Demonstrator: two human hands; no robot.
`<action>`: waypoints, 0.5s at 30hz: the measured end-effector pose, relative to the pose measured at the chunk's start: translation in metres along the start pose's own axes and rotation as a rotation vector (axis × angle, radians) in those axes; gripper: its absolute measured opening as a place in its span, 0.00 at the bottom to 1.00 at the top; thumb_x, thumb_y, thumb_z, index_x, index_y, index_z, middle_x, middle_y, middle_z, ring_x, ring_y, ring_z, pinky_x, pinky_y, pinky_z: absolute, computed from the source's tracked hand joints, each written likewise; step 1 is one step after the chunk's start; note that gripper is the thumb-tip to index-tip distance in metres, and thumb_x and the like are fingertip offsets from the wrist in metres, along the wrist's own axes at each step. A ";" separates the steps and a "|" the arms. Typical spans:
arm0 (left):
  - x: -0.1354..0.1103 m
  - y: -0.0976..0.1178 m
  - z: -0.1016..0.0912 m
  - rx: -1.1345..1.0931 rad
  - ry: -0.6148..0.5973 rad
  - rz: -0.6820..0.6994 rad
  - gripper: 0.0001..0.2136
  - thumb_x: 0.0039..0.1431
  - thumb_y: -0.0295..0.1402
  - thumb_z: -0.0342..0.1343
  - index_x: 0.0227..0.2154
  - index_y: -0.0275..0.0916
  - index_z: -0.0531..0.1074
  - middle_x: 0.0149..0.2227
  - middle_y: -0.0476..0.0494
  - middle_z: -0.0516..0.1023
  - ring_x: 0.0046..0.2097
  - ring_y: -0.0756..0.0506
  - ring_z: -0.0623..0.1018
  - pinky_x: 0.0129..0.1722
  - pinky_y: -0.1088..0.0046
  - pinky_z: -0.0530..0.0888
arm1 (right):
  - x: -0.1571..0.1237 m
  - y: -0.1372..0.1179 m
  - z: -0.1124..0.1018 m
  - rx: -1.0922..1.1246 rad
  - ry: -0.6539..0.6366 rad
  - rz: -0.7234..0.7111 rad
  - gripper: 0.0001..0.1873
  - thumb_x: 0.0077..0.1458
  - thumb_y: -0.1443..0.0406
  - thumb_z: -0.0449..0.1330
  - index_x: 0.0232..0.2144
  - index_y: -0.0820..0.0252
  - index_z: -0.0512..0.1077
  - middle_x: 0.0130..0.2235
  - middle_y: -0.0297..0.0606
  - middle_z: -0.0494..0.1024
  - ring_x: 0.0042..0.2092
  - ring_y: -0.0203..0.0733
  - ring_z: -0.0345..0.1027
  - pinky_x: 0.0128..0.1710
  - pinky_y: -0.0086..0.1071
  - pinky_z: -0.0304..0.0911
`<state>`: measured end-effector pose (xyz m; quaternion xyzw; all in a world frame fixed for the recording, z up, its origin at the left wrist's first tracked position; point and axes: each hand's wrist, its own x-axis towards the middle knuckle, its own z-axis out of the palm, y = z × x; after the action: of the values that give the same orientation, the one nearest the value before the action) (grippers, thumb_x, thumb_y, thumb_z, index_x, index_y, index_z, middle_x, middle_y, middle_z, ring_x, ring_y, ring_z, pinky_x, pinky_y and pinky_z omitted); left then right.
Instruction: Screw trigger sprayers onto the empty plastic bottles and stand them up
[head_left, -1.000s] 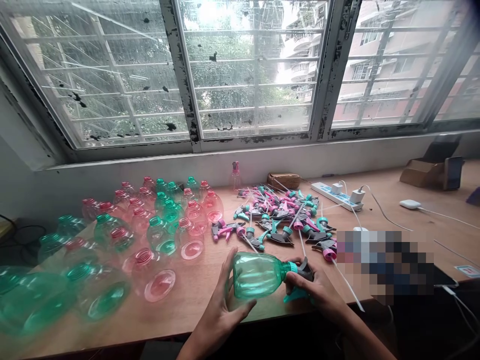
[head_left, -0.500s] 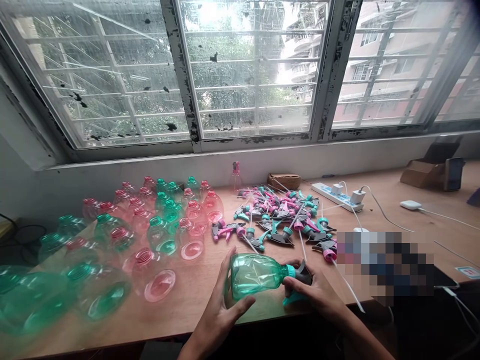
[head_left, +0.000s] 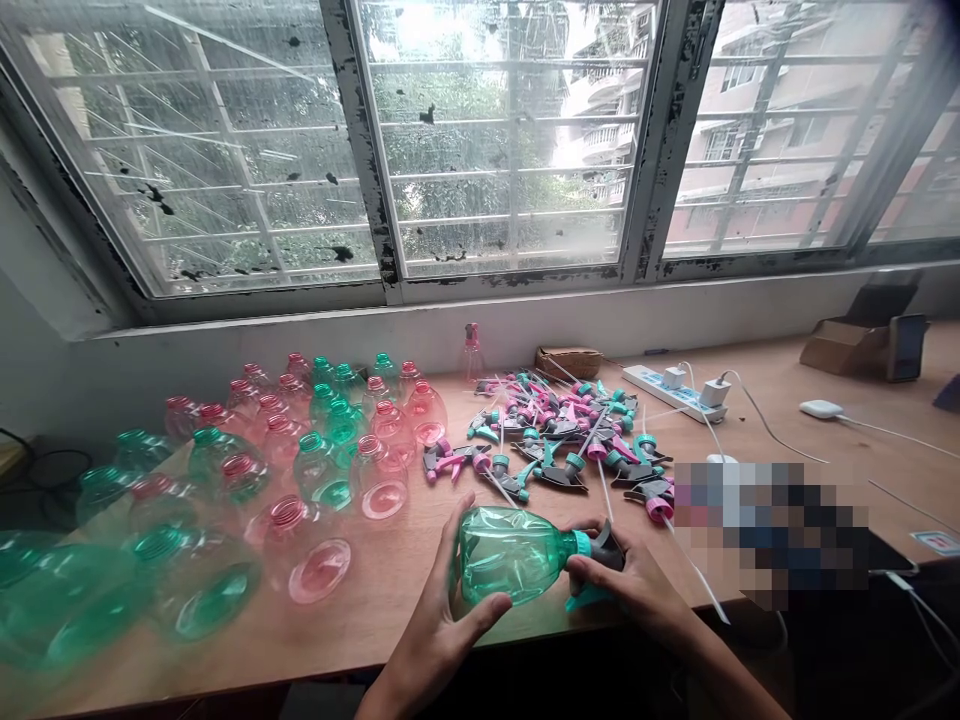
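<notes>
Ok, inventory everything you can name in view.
Bottle: one, green, between hands
Sprayer: one, grey and teal, bottle's neck
Loose bottles: many, green and pink, left
Loose sprayers: many, pink, teal, grey, centre
Spray bottle: one, pink, by wall
Boxes: two, brown, back and right
Power strip: one, white, back right
Plugs: two, white, on strip
Cables: several, white, right
Phone: one, dark, far right
Table: one, brown, beneath
Window: one, grey frame, behind
Left hand: one, bottle's base
Right hand: one, on sprayer
</notes>
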<state>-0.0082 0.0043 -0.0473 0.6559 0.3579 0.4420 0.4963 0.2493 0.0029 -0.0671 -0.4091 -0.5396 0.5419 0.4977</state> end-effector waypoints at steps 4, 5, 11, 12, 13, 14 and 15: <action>0.002 0.001 0.003 0.058 0.012 -0.018 0.42 0.60 0.40 0.62 0.69 0.52 0.41 0.72 0.45 0.48 0.71 0.34 0.48 0.69 0.54 0.46 | 0.001 -0.002 0.002 0.020 0.048 0.001 0.22 0.51 0.52 0.69 0.42 0.60 0.71 0.25 0.35 0.81 0.29 0.45 0.76 0.32 0.34 0.70; 0.003 0.001 0.004 0.081 0.019 -0.021 0.42 0.60 0.39 0.61 0.69 0.53 0.41 0.72 0.46 0.48 0.71 0.35 0.48 0.69 0.54 0.46 | 0.001 -0.003 0.002 0.025 0.066 0.003 0.23 0.51 0.52 0.69 0.41 0.60 0.71 0.25 0.35 0.81 0.29 0.45 0.76 0.32 0.35 0.70; 0.002 0.000 0.005 0.080 0.037 -0.046 0.45 0.58 0.42 0.63 0.70 0.52 0.39 0.72 0.45 0.49 0.71 0.34 0.49 0.69 0.53 0.47 | 0.002 -0.001 0.003 -0.004 0.052 0.026 0.25 0.48 0.49 0.70 0.41 0.60 0.73 0.24 0.35 0.81 0.28 0.47 0.76 0.30 0.37 0.71; 0.002 0.001 0.005 0.068 0.038 -0.053 0.45 0.58 0.43 0.63 0.70 0.51 0.40 0.72 0.43 0.48 0.71 0.33 0.49 0.69 0.52 0.48 | 0.002 -0.002 0.003 -0.015 0.039 0.027 0.24 0.49 0.50 0.70 0.41 0.60 0.73 0.25 0.35 0.81 0.28 0.47 0.77 0.30 0.36 0.71; 0.002 0.002 0.004 0.060 0.039 -0.058 0.44 0.58 0.44 0.63 0.70 0.50 0.41 0.72 0.43 0.47 0.71 0.32 0.48 0.69 0.52 0.48 | 0.002 -0.002 0.003 -0.027 0.030 0.024 0.24 0.49 0.51 0.70 0.41 0.60 0.73 0.25 0.35 0.81 0.29 0.47 0.77 0.30 0.36 0.72; 0.002 0.003 0.004 0.055 0.038 -0.061 0.43 0.59 0.45 0.61 0.70 0.49 0.41 0.72 0.42 0.46 0.71 0.31 0.49 0.69 0.52 0.49 | 0.001 -0.003 0.002 -0.037 0.021 0.018 0.23 0.49 0.52 0.70 0.41 0.60 0.73 0.25 0.35 0.80 0.29 0.46 0.77 0.31 0.35 0.72; 0.002 0.004 0.003 0.054 0.037 -0.061 0.41 0.61 0.45 0.59 0.70 0.48 0.42 0.72 0.42 0.47 0.71 0.31 0.49 0.69 0.52 0.50 | 0.002 -0.003 0.002 -0.044 0.013 0.009 0.22 0.50 0.52 0.70 0.42 0.60 0.73 0.26 0.34 0.80 0.29 0.46 0.76 0.31 0.35 0.71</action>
<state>-0.0042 0.0044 -0.0433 0.6496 0.3985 0.4289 0.4850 0.2470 0.0037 -0.0637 -0.4258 -0.5463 0.5296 0.4896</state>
